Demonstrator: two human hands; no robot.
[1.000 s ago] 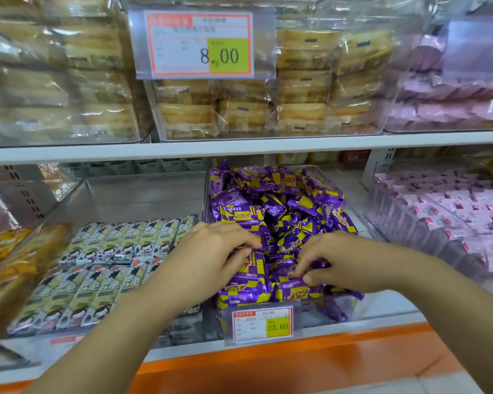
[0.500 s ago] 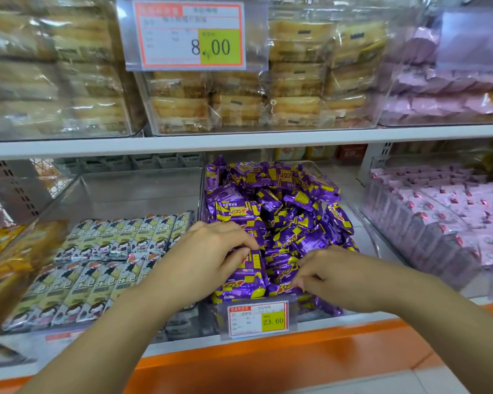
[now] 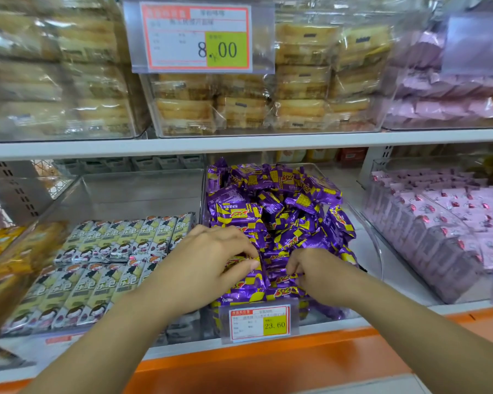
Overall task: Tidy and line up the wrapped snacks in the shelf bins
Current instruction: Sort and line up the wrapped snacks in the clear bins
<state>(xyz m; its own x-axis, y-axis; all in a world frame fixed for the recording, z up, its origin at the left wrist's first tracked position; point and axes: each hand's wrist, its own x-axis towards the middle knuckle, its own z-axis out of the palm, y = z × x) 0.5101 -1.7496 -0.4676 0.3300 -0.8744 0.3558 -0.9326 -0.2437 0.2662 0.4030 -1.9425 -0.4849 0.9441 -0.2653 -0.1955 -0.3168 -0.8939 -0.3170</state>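
Note:
A clear shelf bin [image 3: 373,237] on the lower shelf holds a loose heap of purple-and-yellow wrapped snacks [image 3: 282,211]. Both my hands are in the front of that bin. My left hand [image 3: 208,263] has its fingers and thumb curled round purple packets at the front left of the heap. My right hand [image 3: 319,274] pinches purple packets at the front right, fingers curled down into the pile. The packets under both palms are hidden.
To the left, a clear bin [image 3: 131,189] holds rows of grey-green snack bars [image 3: 103,263]; to the right, pink packets [image 3: 444,223] stand in rows. A price tag [image 3: 258,322] hangs on the purple bin's front. The white upper shelf [image 3: 239,143] carries bagged cakes.
Both hands have stayed in the front of the purple bin, fingers working the packets closer together. The camera view has shifted slightly.

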